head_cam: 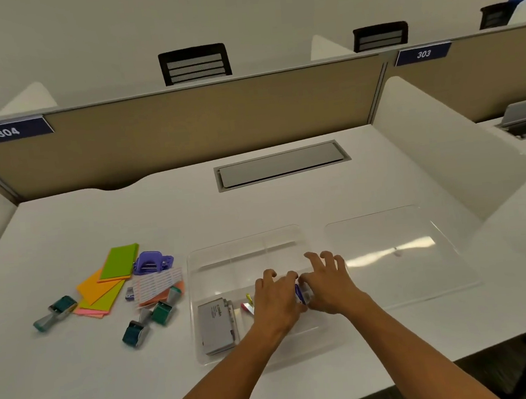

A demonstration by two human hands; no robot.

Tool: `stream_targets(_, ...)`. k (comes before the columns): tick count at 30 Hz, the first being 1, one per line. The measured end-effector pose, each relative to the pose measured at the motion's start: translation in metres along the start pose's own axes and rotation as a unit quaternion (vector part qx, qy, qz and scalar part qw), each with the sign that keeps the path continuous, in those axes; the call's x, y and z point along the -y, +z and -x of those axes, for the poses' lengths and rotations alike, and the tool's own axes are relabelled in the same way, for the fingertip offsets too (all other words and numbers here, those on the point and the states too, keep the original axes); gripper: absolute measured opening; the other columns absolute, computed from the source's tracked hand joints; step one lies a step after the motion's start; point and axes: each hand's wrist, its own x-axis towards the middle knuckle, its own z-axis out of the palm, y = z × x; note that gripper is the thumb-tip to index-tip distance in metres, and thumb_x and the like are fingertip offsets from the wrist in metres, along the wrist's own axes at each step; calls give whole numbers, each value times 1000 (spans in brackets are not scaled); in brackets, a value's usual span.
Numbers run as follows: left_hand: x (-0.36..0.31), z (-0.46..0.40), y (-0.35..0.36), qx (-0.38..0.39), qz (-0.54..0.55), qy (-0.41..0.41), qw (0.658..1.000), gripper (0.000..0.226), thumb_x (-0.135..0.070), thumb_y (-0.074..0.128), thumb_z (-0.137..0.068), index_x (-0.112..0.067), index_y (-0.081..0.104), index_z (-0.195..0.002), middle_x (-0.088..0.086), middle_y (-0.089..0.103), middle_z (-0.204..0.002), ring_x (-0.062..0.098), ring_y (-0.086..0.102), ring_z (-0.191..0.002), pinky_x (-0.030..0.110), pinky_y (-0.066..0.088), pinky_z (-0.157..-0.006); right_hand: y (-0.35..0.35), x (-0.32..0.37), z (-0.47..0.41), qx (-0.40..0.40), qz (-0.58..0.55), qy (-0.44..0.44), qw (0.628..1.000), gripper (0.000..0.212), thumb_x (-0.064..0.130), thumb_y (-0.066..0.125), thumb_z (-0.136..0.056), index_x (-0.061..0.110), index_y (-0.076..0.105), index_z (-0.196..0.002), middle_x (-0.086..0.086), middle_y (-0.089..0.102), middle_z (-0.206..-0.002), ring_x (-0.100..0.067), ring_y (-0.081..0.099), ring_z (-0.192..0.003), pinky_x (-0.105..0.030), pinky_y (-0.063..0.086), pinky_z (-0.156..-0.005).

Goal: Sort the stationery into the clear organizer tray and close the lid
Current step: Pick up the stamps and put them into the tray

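My two hands met over the clear organizer tray [197, 268], which lay on the white desk [81, 390] close to its near edge. My left hand [275, 303] and my right hand [329, 285] both had curled fingers around a small blue-and-white item [301, 293] held between them, above the tray's right-front part; I could not tell what this item was. The tray's long axis ran from me toward the partition [186, 133]. A grey box [217, 327] lay in the front-left compartment, its long side pointing the same way, with small coloured clips [248, 305] just beside it. The clear lid [396, 251] lay flat just right of the tray. On the left, well apart from the tray's wall, were the coloured paper pads [110, 282], a purple hole punch [152, 262] and three green stamps [133, 333]. Behind the tray the desk was open up to the grey cable flap [279, 164].
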Motion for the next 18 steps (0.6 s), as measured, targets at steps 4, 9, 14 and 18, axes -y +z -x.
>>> stream_targets(4, 10, 1, 4, -7, 23, 5, 1000, 66, -56, 67, -80, -26, 48, -135, -2, 53, -139, 24, 33, -135, 42, 30, -110, -4, -6, -1, 15, -29, -8, 999, 70, 57, 69, -80, 36, 43, -141, -4, 11, -161, -35, 10, -145, -51, 10, -116)
stream_targets(9, 38, 8, 2, -147, 101, 28, 984, 45, -52, 53, -88, -25, 59, -123, -5, 61, -127, 18, 46, -123, 35, 40, -102, -10, -14, -3, -35, -113, 19, 993, 47, 43, 65, -88, 37, 51, -133, 3, 30, -155, -28, 22, -141, -43, 21, -114)
stream_targets(14, 69, 13, -12, -236, 134, 0, 962, 34, -38, 61, -85, -22, 63, -116, -3, 64, -120, 17, 52, -116, 35, 44, -98, -21, 5, -12, -70, -211, 19, 975, 38, 39, 61, -92, 36, 55, -129, 7, 44, -146, -22, 33, -134, -38, 30, -108)
stream_targets(18, 105, 19, -26, -256, 110, -22, 960, 35, -38, 61, -85, -22, 64, -116, -1, 63, -124, 18, 52, -118, 31, 41, -100, -37, 44, -27, -80, -255, -56, 962, 37, 34, 62, -92, 33, 55, -128, 7, 50, -138, -21, 36, -131, -37, 33, -106)
